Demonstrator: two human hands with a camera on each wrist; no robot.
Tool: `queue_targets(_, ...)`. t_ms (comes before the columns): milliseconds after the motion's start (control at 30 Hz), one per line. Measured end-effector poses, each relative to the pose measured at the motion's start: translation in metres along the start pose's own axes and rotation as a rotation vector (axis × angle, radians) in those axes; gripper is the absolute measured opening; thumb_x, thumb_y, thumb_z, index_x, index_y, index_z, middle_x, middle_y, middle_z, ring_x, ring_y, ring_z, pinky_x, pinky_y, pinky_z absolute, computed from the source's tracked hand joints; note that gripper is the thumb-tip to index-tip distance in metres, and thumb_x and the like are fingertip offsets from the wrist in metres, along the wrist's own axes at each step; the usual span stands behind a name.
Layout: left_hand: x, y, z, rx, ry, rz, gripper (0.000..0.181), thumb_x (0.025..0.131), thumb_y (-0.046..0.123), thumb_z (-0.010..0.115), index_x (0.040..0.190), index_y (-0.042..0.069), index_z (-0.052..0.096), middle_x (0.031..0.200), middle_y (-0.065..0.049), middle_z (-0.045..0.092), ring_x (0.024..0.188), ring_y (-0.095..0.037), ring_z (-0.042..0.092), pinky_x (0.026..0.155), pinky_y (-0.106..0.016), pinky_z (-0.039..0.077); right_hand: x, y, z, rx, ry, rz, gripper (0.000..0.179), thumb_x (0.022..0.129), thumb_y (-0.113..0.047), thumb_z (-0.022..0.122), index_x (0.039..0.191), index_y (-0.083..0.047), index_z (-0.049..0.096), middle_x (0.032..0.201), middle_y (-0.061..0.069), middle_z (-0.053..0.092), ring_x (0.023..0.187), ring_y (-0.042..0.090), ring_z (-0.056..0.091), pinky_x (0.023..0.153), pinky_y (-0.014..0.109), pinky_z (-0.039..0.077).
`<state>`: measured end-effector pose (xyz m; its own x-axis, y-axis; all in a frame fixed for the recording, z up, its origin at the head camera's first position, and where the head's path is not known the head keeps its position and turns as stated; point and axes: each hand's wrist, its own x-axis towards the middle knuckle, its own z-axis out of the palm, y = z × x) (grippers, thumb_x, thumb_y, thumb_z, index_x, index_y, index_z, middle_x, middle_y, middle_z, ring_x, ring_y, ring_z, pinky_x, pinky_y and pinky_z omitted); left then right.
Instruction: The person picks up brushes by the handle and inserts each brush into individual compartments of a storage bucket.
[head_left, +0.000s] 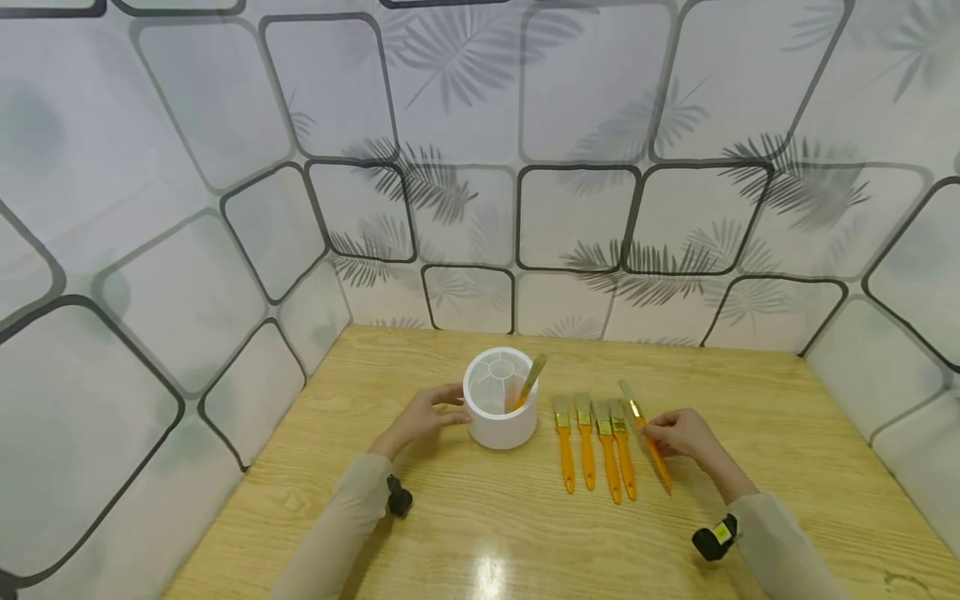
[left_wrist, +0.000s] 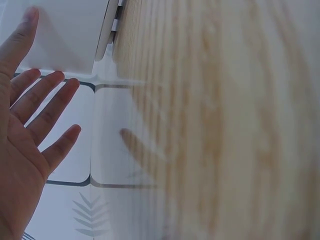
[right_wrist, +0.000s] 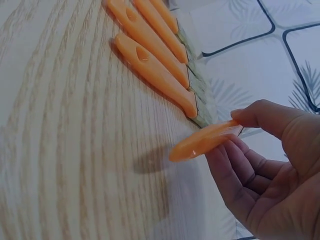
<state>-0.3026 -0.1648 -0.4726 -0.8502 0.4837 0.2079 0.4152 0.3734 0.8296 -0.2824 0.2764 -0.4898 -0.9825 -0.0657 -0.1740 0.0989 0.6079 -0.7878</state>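
Observation:
A white round holder (head_left: 501, 432) with several compartments stands on the table, and one paintbrush (head_left: 533, 375) leans inside it. My left hand (head_left: 423, 417) touches the holder's left side with thumb and fingers spread; in the left wrist view the left hand (left_wrist: 37, 115) has its fingers fairly straight beside the white wall of the holder (left_wrist: 65, 40). On the right, my right hand (head_left: 681, 435) pinches a paintbrush (head_left: 661, 467) by its orange handle between thumb and fingers. The right wrist view shows that handle (right_wrist: 197, 142) tilted, its end lifted off the table.
Several orange-handled paintbrushes (head_left: 606, 450) lie side by side between the holder and my right hand, bristles toward the back. The wooden table (head_left: 450, 517) is bounded by a patterned wall covering (head_left: 465, 225) at the back and sides.

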Motion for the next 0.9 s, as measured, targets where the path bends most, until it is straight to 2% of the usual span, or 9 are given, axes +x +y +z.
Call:
queue_targets(233, 0.009, -0.037, 0.006, 0.015, 0.031, -0.024, 0.064, 0.075, 0.034, 0.076, 0.131, 0.014, 0.053, 0.124, -0.006, 0.06, 0.11, -0.027, 0.058, 0.096, -0.051, 0.044, 0.0, -0.003, 0.0, 0.048, -0.003, -0.01, 0.037, 0.087, -0.02, 0.064, 0.104, 0.013, 0.06, 0.077, 0.009, 0.065, 0.065, 0.018, 0.065, 0.063, 0.037, 0.058)
queue_targets(400, 0.01, -0.036, 0.007, 0.021, 0.027, -0.028, 0.063, 0.076, 0.027, 0.075, 0.132, 0.009, 0.051, 0.127, -0.01, 0.058, 0.112, -0.03, 0.057, 0.096, -0.051, 0.044, -0.001, -0.005, 0.001, 0.049, -0.006, -0.012, 0.039, 0.087, -0.02, 0.063, 0.106, 0.014, 0.058, 0.081, 0.011, 0.065, 0.067, 0.016, 0.063, 0.066, 0.038, 0.058)
queue_targets(567, 0.012, -0.035, 0.01, 0.012, 0.021, -0.003, 0.064, 0.077, 0.017, 0.075, 0.133, 0.004, 0.048, 0.13, -0.016, 0.054, 0.112, -0.037, 0.055, 0.097, -0.055, 0.041, 0.001, -0.008, 0.002, 0.068, -0.003, -0.014, 0.037, 0.087, -0.018, 0.063, 0.106, 0.013, 0.058, 0.081, 0.011, 0.064, 0.067, 0.015, 0.062, 0.067, 0.038, 0.058)
queue_targets(767, 0.013, -0.036, 0.01, 0.052, 0.01, 0.012, 0.066, 0.075, 0.028, 0.076, 0.133, 0.01, 0.049, 0.131, -0.009, 0.055, 0.112, -0.031, 0.057, 0.097, -0.05, 0.044, 0.003, -0.01, 0.003, 0.083, 0.001, -0.025, 0.038, 0.088, -0.018, 0.063, 0.108, 0.014, 0.057, 0.083, 0.012, 0.064, 0.069, 0.016, 0.062, 0.067, 0.037, 0.058)
queue_targets(900, 0.013, -0.039, 0.01, 0.055, 0.015, 0.023, 0.068, 0.075, 0.033, 0.076, 0.133, 0.01, 0.049, 0.13, -0.008, 0.055, 0.111, -0.03, 0.057, 0.096, -0.049, 0.044, 0.003, -0.012, 0.004, 0.094, 0.001, -0.031, 0.04, 0.088, -0.019, 0.063, 0.109, 0.014, 0.056, 0.085, 0.012, 0.064, 0.07, 0.016, 0.063, 0.067, 0.036, 0.058)
